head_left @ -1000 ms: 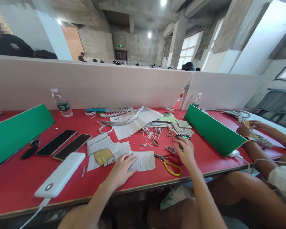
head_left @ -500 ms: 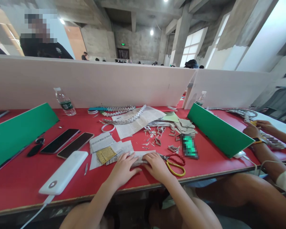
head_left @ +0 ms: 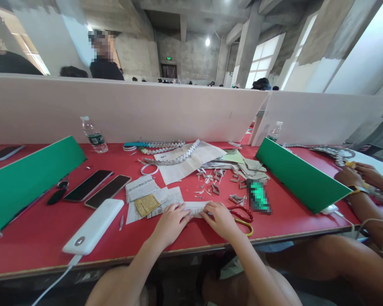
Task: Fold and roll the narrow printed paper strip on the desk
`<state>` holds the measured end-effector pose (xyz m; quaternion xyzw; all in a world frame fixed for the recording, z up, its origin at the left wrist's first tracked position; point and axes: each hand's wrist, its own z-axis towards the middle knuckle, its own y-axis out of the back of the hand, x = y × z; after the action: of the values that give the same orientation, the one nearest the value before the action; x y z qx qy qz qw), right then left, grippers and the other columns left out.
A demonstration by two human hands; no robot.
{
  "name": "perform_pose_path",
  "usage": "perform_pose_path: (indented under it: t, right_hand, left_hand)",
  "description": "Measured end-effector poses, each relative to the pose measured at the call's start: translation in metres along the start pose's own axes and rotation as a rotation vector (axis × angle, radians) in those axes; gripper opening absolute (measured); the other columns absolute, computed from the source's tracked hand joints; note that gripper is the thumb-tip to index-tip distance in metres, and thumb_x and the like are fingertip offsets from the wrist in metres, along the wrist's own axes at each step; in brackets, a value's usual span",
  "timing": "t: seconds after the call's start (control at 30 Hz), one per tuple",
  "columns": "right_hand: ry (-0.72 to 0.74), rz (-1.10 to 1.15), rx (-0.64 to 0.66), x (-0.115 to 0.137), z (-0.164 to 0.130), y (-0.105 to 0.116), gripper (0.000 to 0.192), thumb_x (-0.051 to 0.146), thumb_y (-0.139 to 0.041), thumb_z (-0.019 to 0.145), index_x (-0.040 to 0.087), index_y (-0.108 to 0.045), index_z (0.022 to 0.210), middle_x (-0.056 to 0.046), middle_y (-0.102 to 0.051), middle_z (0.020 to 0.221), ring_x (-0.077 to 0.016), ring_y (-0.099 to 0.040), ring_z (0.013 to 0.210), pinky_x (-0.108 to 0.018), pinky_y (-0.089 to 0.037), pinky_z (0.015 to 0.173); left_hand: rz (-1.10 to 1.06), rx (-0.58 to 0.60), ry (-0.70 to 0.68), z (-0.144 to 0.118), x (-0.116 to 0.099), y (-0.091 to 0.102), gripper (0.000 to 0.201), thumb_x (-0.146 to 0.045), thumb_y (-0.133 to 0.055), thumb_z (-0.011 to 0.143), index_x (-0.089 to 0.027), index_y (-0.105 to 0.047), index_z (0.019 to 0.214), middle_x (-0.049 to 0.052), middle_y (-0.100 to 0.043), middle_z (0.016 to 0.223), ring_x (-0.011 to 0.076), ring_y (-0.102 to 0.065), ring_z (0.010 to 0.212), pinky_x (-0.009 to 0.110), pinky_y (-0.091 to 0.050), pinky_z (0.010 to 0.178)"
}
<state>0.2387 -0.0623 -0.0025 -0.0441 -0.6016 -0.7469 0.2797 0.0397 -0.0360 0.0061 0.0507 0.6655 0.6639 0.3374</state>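
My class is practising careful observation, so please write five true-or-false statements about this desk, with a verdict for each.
1. Both the left hand and the right hand touch one piece of paper. True.
2. The scissors lie beside the left hand. False: they lie by the right hand, partly hidden behind it.
3. A cable is plugged into the white power bank. True.
4. The yellow paper lies under the power bank. False: it lies on top of other papers.
5. A water bottle is in front of the pale partition. True.
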Motion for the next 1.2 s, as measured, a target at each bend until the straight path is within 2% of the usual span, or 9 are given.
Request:
perform_pose_path:
  t: [0.1,0.2,0.37,0.57,1.0,1.2]
  right_hand:
    - [-0.072,-0.078,-0.021,-0.002,0.003,-0.003,0.02,0.027,-0.048,0.088,0.018,-0.058,0.073,-0.004,-0.061,0.081,-0.0158,-0.054,0.074,-0.026,-0.036,0.069]
    - [-0.095,-0.124,-0.023,-0.003,0.006,-0.005,0.021,0.028,-0.047,0.089,0.019,-0.058,0.073,-0.002,-0.06,0.077,-0.0155,-0.054,0.071,-0.025,-0.034,0.064]
    - [-0.147,-0.152,-0.042,-0.006,0.013,-0.007,0.02,0.031,-0.047,0.088,0.019,-0.058,0.076,-0.003,-0.061,0.083,-0.0148,-0.055,0.069,-0.025,-0.033,0.059]
    - [-0.195,-0.193,-0.02,-0.008,0.024,-0.012,0.015,0.031,-0.05,0.086,0.02,-0.058,0.079,-0.002,-0.061,0.081,-0.0161,-0.057,0.069,-0.026,-0.032,0.057]
    - [-0.286,-0.198,-0.005,-0.009,0.031,-0.02,0.014,0.031,-0.049,0.086,0.021,-0.058,0.082,-0.003,-0.061,0.084,-0.0163,-0.058,0.072,-0.025,-0.032,0.058]
    - [-0.317,-0.211,0.007,-0.003,0.032,-0.016,0.012,0.03,-0.052,0.085,0.021,-0.058,0.081,-0.004,-0.062,0.085,-0.0176,-0.06,0.073,-0.025,-0.032,0.057]
  left_hand:
    - [-0.003,-0.077,0.01,0.006,0.0,0.0,0.03,-0.032,-0.041,0.09,-0.022,-0.07,0.093,0.007,-0.067,0.104,0.0225,-0.056,0.099,0.036,-0.041,0.087]
    - [0.023,-0.136,0.031,0.014,0.001,-0.004,0.028,-0.029,-0.042,0.09,-0.02,-0.068,0.086,0.006,-0.069,0.088,0.0215,-0.057,0.087,0.033,-0.042,0.078]
    - [0.084,-0.183,0.051,0.024,0.004,-0.013,0.018,-0.028,-0.047,0.088,-0.019,-0.063,0.088,0.004,-0.065,0.09,0.0211,-0.053,0.088,0.031,-0.04,0.076]
    - [0.18,-0.154,0.06,0.031,0.005,-0.018,0.014,-0.026,-0.047,0.088,-0.02,-0.059,0.088,0.004,-0.059,0.093,0.021,-0.05,0.092,0.033,-0.037,0.077]
    - [0.155,-0.155,0.094,0.037,0.009,-0.022,0.01,-0.025,-0.05,0.087,-0.019,-0.057,0.088,0.004,-0.056,0.091,0.0207,-0.049,0.091,0.033,-0.037,0.078]
    - [0.173,-0.147,-0.01,0.037,0.002,-0.022,0.02,-0.015,-0.043,0.088,-0.019,-0.062,0.084,0.005,-0.056,0.091,0.0202,-0.047,0.092,0.033,-0.039,0.08]
